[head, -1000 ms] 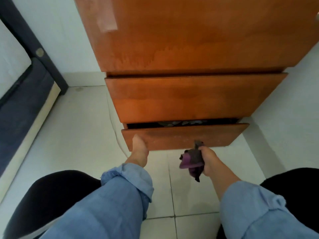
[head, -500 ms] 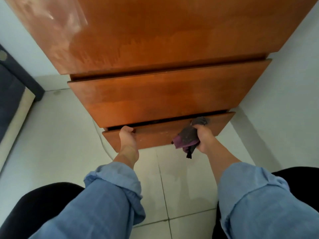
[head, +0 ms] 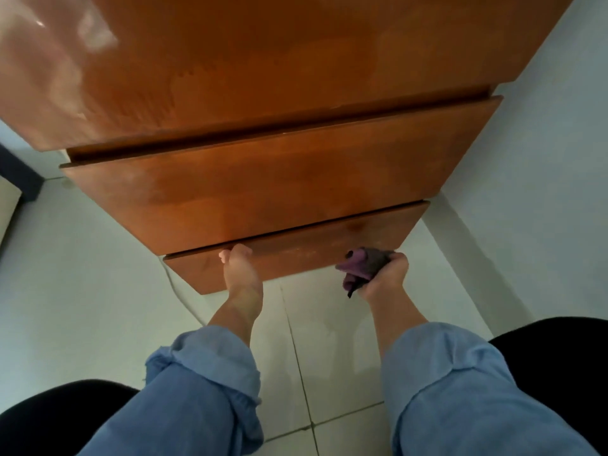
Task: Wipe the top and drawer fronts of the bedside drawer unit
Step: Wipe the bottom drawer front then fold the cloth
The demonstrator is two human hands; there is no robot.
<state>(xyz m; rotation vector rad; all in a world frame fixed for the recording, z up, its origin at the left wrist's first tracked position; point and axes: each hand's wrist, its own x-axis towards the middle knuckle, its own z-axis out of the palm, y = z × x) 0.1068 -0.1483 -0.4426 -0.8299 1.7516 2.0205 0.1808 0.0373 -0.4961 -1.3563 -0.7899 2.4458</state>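
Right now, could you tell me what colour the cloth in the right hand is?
The cloth is purple with dark grey, seen in the head view.

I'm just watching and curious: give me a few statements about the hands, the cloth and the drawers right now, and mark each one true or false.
1. The right hand grips a purple cloth. True.
2. The left hand holds a spray bottle. False: its fingers curl over the bottom drawer front's top edge.
3. The cloth lies on the unit's top. False: it is down at the bottom drawer front.
4. The floor is pale tile. True.
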